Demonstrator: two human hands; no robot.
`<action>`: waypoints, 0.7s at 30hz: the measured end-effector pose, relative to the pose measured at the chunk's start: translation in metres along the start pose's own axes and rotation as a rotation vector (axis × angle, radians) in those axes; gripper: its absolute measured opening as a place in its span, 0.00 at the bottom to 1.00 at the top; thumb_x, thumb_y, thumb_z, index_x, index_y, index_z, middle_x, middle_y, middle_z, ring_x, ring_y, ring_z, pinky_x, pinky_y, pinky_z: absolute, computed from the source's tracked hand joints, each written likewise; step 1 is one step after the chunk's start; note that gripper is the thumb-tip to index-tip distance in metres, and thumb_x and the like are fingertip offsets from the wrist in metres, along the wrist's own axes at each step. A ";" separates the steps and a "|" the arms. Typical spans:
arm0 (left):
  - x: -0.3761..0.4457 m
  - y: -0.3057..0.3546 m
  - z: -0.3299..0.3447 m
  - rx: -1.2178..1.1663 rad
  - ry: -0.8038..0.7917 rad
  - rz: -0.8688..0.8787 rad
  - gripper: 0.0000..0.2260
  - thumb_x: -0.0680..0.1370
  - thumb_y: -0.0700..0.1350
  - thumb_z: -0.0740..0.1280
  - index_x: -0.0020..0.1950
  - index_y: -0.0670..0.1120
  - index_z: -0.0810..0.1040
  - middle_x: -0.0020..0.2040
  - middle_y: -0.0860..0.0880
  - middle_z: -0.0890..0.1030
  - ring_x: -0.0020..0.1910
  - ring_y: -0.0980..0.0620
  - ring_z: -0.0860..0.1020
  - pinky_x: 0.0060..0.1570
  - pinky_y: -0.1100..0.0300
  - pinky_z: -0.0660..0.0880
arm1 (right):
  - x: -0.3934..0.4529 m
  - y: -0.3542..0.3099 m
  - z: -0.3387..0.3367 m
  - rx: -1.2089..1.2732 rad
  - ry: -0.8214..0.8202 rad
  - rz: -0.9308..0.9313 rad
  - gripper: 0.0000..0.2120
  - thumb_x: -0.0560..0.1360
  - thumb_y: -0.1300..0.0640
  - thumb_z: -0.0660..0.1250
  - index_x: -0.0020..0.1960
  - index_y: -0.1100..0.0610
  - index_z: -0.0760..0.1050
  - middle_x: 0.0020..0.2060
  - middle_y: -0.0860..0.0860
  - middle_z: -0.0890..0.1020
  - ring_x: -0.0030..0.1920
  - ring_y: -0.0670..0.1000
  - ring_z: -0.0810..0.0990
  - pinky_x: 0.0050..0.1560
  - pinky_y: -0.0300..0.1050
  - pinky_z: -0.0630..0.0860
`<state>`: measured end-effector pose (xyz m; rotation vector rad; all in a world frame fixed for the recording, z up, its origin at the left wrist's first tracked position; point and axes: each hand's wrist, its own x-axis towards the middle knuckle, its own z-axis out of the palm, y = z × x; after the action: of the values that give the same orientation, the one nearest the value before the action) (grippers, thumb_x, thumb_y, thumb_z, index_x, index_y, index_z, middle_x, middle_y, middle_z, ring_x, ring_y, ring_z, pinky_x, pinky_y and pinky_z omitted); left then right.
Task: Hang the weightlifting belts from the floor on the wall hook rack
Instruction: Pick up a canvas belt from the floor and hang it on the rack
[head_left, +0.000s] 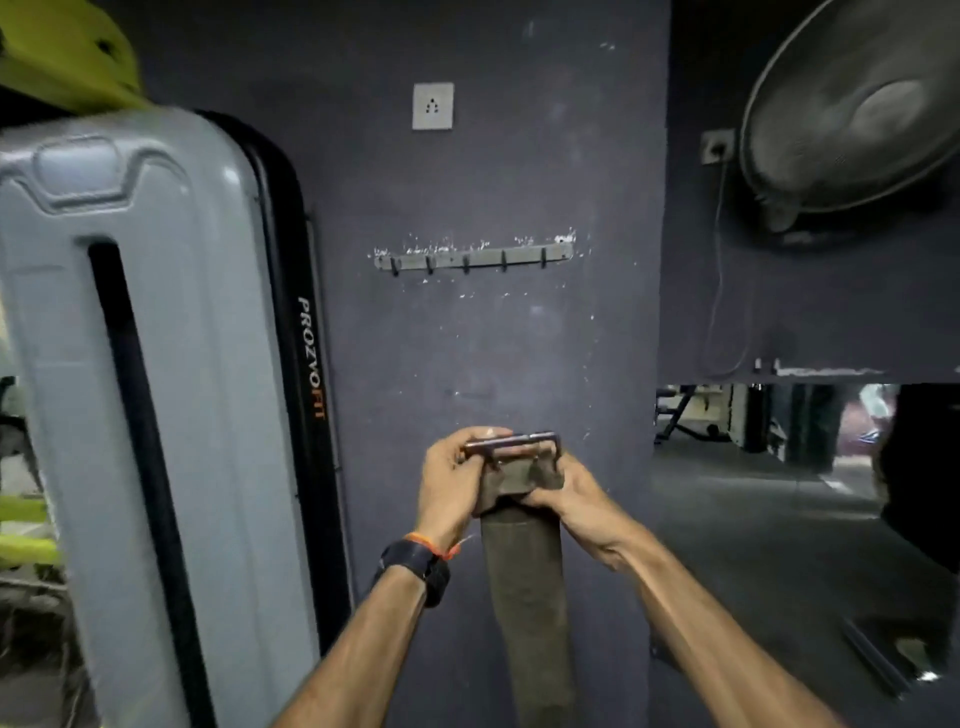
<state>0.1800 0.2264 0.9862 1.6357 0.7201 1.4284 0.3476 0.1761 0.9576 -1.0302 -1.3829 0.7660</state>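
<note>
Dark blue-grey paint covers the wall (519, 338), scuffed with white chips around a grey metal hook rack (474, 258) that carries five small black hooks, all bare. Above it sits a pale wall socket (432, 106). Below the rack, well apart from it, both hands hold one olive-brown weightlifting belt (527, 582) up in front of the wall. The left hand (451, 480) has its grip closed on the left end of the metal buckle (514, 446), and the right hand (571, 491) has its grip pinched on the folded webbing just under the buckle. The rest of the belt hangs straight down between the forearms and runs out of the bottom of the picture. A dark watch (418, 569) and an orange thread band sit on the left wrist.

To the left stands a tall grey plastic machine shroud (156, 389) with a black edge lettered PROZVOFIT, and yellow-green equipment (67, 52) shows above it. At upper right a round wall fan (852, 104) hangs on a darker wall, its cord trailing from a plug. Beneath it a mirror or opening (769, 415) shows gym floor and more equipment; which of the two it is cannot be told.
</note>
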 end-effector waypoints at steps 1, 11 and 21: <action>0.007 0.000 0.011 0.028 0.018 0.019 0.14 0.86 0.35 0.65 0.49 0.43 0.89 0.41 0.53 0.90 0.41 0.61 0.86 0.47 0.63 0.80 | 0.007 0.003 -0.008 0.004 -0.003 -0.008 0.27 0.70 0.71 0.72 0.67 0.57 0.76 0.58 0.50 0.89 0.60 0.48 0.85 0.62 0.42 0.80; 0.133 -0.015 0.089 0.197 0.133 -0.014 0.21 0.91 0.49 0.56 0.45 0.43 0.80 0.28 0.47 0.84 0.30 0.51 0.82 0.41 0.54 0.80 | 0.102 -0.005 -0.096 -0.015 0.111 -0.175 0.24 0.76 0.36 0.74 0.47 0.59 0.78 0.41 0.54 0.79 0.42 0.52 0.76 0.42 0.45 0.75; 0.277 0.022 0.098 -0.022 -0.229 0.083 0.05 0.85 0.38 0.70 0.59 0.46 0.83 0.44 0.45 0.88 0.33 0.62 0.84 0.30 0.64 0.82 | 0.249 -0.040 -0.138 -0.134 0.587 -0.342 0.11 0.84 0.49 0.70 0.45 0.53 0.82 0.33 0.47 0.85 0.33 0.39 0.80 0.41 0.43 0.75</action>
<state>0.3258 0.4290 1.1433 1.7939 0.5100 1.2741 0.4987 0.3697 1.1079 -0.9820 -1.0606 0.0978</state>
